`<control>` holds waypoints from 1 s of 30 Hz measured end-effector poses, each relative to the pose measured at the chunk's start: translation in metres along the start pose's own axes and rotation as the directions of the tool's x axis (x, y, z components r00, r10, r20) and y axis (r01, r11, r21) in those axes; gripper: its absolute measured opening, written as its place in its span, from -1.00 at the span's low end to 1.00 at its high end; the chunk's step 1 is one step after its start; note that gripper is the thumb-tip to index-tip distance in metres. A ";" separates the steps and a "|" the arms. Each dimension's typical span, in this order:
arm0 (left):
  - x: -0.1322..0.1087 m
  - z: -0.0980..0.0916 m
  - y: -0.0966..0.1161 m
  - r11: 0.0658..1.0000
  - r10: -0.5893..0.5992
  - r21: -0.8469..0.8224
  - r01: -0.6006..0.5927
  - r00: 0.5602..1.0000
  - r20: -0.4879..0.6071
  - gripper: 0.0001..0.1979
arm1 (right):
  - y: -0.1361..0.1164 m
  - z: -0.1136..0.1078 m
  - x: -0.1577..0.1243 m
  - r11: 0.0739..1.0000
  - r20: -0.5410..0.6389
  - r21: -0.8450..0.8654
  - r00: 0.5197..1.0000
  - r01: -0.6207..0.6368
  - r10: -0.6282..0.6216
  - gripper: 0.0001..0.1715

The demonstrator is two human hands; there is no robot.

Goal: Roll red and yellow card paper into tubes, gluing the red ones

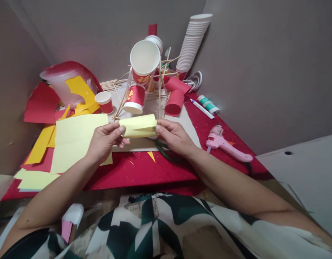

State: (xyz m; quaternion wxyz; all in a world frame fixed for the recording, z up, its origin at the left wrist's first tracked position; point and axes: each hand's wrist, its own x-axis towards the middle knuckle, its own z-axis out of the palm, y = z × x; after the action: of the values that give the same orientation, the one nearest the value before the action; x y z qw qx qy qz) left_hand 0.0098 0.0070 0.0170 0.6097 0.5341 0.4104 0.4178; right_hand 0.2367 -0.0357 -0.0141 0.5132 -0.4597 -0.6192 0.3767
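A pale yellow paper roll (139,126) lies level between my two hands, above the near edge of a cardboard base. My left hand (108,137) pinches its left end between thumb and fingers. At the right end, my right hand (173,133) grips it the same way. Just beyond the roll stands a build of red and white paper cups (135,95) and wooden sticks (161,73), with one large cup's opening facing me. Two red paper tubes (174,102) rest to its right. A small red cup (104,101) is to its left.
Yellow sheets (74,135), red and orange paper scraps (42,144) and a plastic tub (66,82) cover the left side. On the right are a pink glue gun (227,145), a marker (202,109) and a green-white roll (208,104). A tall cup stack (194,43) leans behind.
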 end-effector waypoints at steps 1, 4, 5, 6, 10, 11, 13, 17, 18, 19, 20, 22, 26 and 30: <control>0.000 0.000 0.000 1.000 0.004 0.014 -0.004 1.000 0.008 -0.62 | -0.001 0.000 0.000 1.000 0.008 0.006 1.000 -0.006 0.006 -0.64; 0.001 0.000 -0.001 0.999 0.005 0.040 -0.006 1.000 0.016 -0.63 | -0.004 -0.001 0.000 1.000 -0.005 0.006 1.000 -0.020 0.020 -0.63; 0.001 0.001 -0.001 0.999 0.005 0.043 -0.006 1.000 0.014 -0.63 | -0.004 -0.001 0.000 1.000 -0.018 0.005 1.000 -0.019 0.019 -0.61; 0.000 0.001 -0.002 0.999 0.005 0.046 -0.006 1.000 0.013 -0.63 | -0.005 -0.001 0.000 1.000 -0.026 0.010 1.000 -0.012 0.013 -0.57; -0.002 0.001 -0.003 0.998 -0.004 0.065 0.003 1.000 0.021 -0.65 | -0.004 -0.001 0.000 0.998 -0.016 0.062 1.000 0.013 -0.012 -0.39; -0.003 0.001 -0.003 0.997 -0.006 0.076 0.004 1.000 0.022 -0.65 | -0.004 -0.001 -0.001 0.998 -0.012 0.058 1.000 0.008 -0.007 -0.36; -0.005 0.001 -0.002 0.994 0.000 0.107 -0.002 1.000 0.023 -0.63 | -0.004 0.000 -0.002 1.000 -0.013 0.017 1.000 -0.015 0.015 -0.33; -0.009 0.003 0.000 0.986 0.012 0.166 -0.017 1.000 0.028 -0.60 | -0.006 0.003 -0.004 0.999 -0.052 -0.017 0.998 -0.034 0.033 -0.34; -0.009 0.003 0.000 0.985 0.012 0.172 -0.017 0.999 0.030 -0.60 | -0.006 0.003 -0.004 0.999 -0.070 -0.004 0.997 -0.032 0.032 -0.36; -0.010 0.003 0.001 0.984 0.012 0.175 -0.018 0.999 0.033 -0.61 | -0.006 0.003 -0.004 0.999 -0.086 0.011 0.996 -0.033 0.034 -0.37; -0.010 0.002 0.001 0.984 0.013 0.175 -0.019 0.999 0.037 -0.62 | -0.005 0.004 -0.004 0.999 -0.097 0.026 0.995 -0.037 0.040 -0.39; -0.010 0.002 0.000 0.985 0.014 0.172 -0.022 0.999 0.047 -0.66 | -0.005 0.004 -0.004 0.997 -0.104 0.056 0.993 -0.046 0.052 -0.42; -0.011 0.001 -0.001 0.987 0.013 0.162 -0.023 0.998 0.067 -0.71 | -0.006 0.004 -0.004 0.995 -0.101 0.082 0.993 -0.060 0.068 -0.45; -0.011 0.002 -0.002 0.988 0.010 0.155 -0.018 0.998 0.054 -0.69 | -0.006 0.004 -0.004 0.993 -0.074 0.099 0.995 -0.062 0.070 -0.48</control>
State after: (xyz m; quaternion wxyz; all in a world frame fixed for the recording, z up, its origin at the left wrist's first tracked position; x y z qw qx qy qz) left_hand 0.0080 -0.0046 0.0154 0.5740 0.5938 0.4215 0.3745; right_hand 0.2318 -0.0410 -0.0100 0.5456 -0.4687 -0.5644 0.4050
